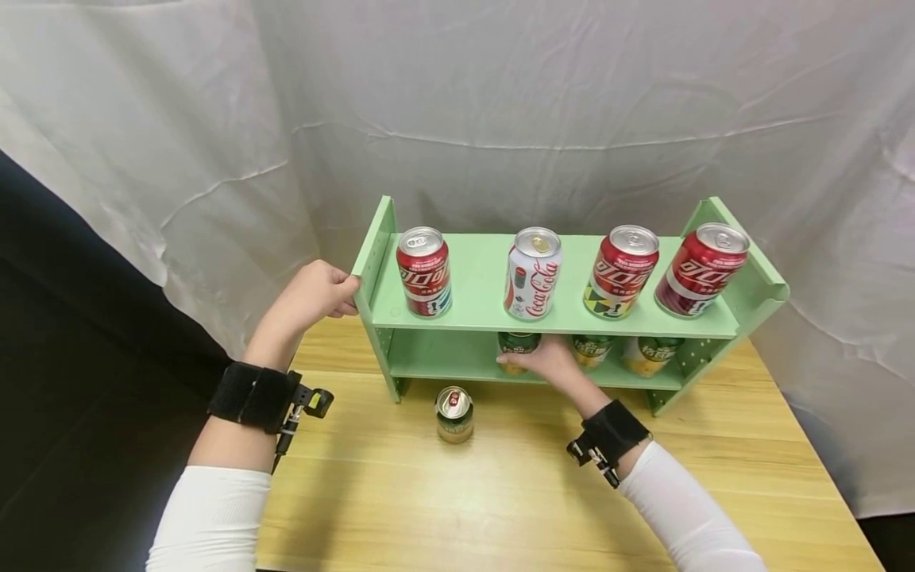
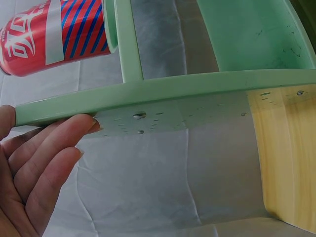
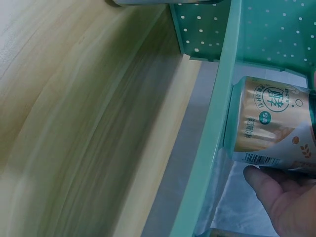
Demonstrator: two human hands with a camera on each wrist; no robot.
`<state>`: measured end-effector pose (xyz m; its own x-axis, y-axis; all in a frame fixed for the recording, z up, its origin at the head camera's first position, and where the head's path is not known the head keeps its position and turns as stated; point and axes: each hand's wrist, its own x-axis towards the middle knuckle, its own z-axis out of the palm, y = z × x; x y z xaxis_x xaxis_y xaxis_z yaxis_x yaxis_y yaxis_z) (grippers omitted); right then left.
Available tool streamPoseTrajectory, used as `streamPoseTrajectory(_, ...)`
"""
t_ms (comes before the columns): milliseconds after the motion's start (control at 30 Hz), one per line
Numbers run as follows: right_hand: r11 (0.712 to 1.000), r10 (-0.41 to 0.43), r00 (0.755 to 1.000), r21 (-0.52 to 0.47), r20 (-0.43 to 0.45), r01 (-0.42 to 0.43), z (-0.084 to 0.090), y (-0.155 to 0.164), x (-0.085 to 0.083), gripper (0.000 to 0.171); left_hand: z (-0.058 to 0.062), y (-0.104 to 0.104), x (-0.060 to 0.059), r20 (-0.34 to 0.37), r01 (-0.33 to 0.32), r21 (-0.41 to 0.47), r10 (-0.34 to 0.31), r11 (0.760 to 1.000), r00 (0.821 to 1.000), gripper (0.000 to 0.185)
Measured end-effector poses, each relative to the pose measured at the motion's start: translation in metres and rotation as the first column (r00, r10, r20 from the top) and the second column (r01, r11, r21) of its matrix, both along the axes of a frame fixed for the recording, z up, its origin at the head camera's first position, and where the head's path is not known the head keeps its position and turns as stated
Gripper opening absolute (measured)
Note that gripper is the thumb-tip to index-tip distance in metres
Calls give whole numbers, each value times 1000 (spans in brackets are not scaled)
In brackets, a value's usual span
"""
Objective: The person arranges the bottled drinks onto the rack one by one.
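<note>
My left hand [image 1: 314,295] pinches the front edge of the left side panel [image 2: 168,88] of a green two-tier shelf rack, thumb on one face and fingers on the other. On the lower shelf, my right hand [image 1: 556,362] holds a green-and-gold drink can [image 3: 271,121], reaching in below the upper board. Its thumb [image 1: 511,360] crosses the front of that can in the head view. The can's base stands at the lower shelf's board. In front of the rack, another green-and-gold can [image 1: 453,427] stands upright on the wooden table.
Along the upper shelf [image 1: 475,278] stand red cola cans [image 1: 425,274] and one white cola can [image 1: 532,278]. Two more green-and-gold cans [image 1: 590,352] sit on the lower shelf, right of my hand. A pale curtain [image 1: 500,95] hangs behind the rack.
</note>
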<state>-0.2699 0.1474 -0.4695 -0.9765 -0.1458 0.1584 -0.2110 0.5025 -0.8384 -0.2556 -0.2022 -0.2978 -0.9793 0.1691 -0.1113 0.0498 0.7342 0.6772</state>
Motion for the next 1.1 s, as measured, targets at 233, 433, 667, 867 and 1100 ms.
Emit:
streamPoseTrajectory(233,995,-35,998,98,58,30,0,6,13,100,-3,-1,-1,-18,16,-9,-16,1000,1000,38)
streamPoseTrajectory(433,994,-13,997,114,74,5,3,20,27,89,-1,1,1,-1,30,-16,-30,999,1000,40)
streamPoseTrajectory(667,994,92,992,43,82,-96,-1,30,40,96,1,1,5,16,45,-23,-45,999,999,42)
streamPoseTrajectory(867,993,113,991,11,70,-114,-8,35,50,97,0,0,6,10,45,-22,-45,999,999,42)
streamPoseTrajectory(1100,994,107,993,9,52,-108,-12,36,61,92,2,1,5,6,49,-18,-49,999,999,43)
